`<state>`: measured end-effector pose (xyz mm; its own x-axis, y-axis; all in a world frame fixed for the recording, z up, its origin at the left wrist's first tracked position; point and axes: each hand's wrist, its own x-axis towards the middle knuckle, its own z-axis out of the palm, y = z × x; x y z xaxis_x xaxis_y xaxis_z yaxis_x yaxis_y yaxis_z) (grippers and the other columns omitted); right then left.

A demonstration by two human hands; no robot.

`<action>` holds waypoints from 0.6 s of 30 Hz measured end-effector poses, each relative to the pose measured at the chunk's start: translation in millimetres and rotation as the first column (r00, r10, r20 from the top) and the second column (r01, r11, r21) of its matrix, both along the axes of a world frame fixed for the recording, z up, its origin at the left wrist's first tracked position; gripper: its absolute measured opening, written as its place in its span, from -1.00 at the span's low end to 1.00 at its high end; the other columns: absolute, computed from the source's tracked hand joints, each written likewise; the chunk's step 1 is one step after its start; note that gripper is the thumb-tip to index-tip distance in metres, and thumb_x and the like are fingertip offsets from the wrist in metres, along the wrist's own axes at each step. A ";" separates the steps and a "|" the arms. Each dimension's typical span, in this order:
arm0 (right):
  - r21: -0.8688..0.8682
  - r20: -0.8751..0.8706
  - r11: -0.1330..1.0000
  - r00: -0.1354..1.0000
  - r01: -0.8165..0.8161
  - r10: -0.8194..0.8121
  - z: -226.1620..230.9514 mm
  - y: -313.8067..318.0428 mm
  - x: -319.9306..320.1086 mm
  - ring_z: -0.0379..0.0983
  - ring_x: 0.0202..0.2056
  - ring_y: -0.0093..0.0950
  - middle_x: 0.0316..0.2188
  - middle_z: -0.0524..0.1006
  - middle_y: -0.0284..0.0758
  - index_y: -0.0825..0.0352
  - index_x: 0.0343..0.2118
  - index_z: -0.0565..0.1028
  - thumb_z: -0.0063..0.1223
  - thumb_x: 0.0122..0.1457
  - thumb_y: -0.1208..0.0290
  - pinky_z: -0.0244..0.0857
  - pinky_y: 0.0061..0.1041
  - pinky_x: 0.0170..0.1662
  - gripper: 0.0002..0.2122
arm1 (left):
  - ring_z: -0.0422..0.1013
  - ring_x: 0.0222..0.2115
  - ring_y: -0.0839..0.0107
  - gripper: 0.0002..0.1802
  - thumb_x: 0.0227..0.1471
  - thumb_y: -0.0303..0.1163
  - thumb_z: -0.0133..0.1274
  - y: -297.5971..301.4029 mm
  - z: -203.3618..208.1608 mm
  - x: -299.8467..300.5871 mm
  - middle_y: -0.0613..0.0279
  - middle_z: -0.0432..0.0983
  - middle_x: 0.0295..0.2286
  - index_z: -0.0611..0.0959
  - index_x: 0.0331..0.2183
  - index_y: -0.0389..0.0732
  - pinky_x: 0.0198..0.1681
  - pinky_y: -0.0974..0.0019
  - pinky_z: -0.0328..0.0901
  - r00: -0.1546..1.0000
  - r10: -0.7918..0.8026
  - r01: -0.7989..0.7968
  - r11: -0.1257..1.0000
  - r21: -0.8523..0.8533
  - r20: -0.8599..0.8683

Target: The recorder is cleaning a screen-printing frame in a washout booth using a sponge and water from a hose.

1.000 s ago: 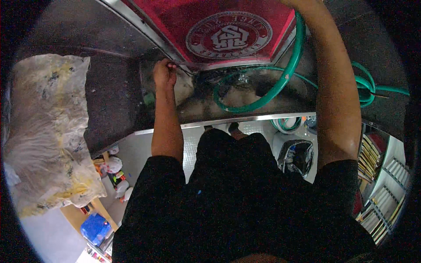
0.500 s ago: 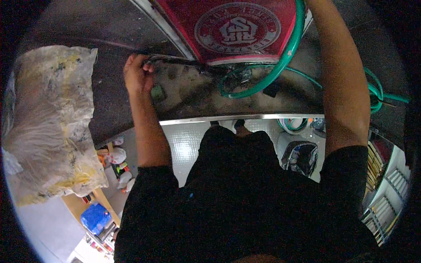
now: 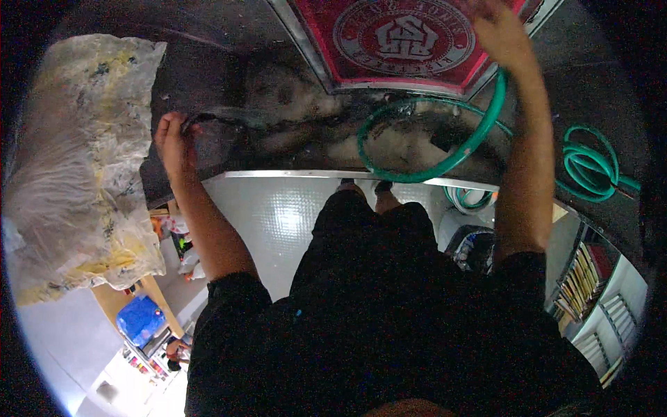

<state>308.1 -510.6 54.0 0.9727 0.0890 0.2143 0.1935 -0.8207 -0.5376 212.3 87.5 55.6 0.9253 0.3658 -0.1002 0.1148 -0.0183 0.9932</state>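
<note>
A framed mesh screen [image 3: 417,66], magenta with a pale round emblem, leans at the top of the head view. My left hand [image 3: 177,142] is out to the left of it, fingers closed on a thin dark strip [image 3: 215,119] that trails to the right. Where the strip's far end lies is hard to tell against the dark stains. My right hand [image 3: 499,38] is raised at the screen's right side, its fingers smeared by motion. A green hose [image 3: 445,167] loops below the screen and rises into this hand, which appears to grip it; the hose's end is hidden.
A wrinkled, stained plastic sheet [image 3: 97,167] hangs at left. A pale metal edge [image 3: 299,174] fronts the dark, wet basin. More coiled green hose [image 3: 590,163] lies at right. A lined bin [image 3: 472,247] stands near my legs, with racked frames [image 3: 580,281] beyond.
My left hand has moved left, away from the screen's lower corner, with the strip. My right hand has come lower into view over the screen's right side. The whole view has shifted.
</note>
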 end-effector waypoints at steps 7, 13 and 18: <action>0.038 -0.343 0.965 0.911 0.259 -0.231 -114.9 17.6 -74.1 0.54 -0.33 -0.31 -0.35 0.60 -0.19 0.33 -0.12 0.51 -0.06 0.17 0.26 0.40 -0.30 -0.22 -0.70 | 0.50 -0.25 0.32 -0.79 0.12 -0.31 0.09 -66.5 -198.9 44.5 0.20 0.59 -0.27 0.68 -0.23 -0.19 -0.19 0.20 0.44 0.818 -0.569 0.542 0.711 0.448 -0.085; 0.304 -0.464 0.886 0.867 0.350 -0.183 -198.9 14.9 -156.3 0.50 -0.49 -0.51 -0.43 0.54 -0.29 0.34 -0.10 0.46 -0.08 0.18 0.43 0.35 -0.51 -0.36 -0.75 | 0.50 -0.14 0.08 -0.48 -0.03 0.07 0.16 -193.7 -388.3 72.5 0.07 0.61 -0.21 0.70 -0.18 -0.14 0.00 0.12 0.33 0.543 -0.757 0.829 0.414 0.376 -0.364; 0.143 -0.685 0.771 0.625 0.620 -0.375 -217.7 61.5 -212.4 0.47 -0.51 -0.51 -0.40 0.50 -0.32 0.35 -0.13 0.42 -0.12 0.26 0.47 0.35 -0.54 -0.32 -0.83 | 0.26 0.12 0.01 -0.13 -0.02 0.18 0.08 -275.4 -470.4 65.8 0.03 0.22 0.18 0.34 0.19 -0.13 0.15 -0.04 0.18 0.602 -0.727 0.739 0.349 0.577 -0.330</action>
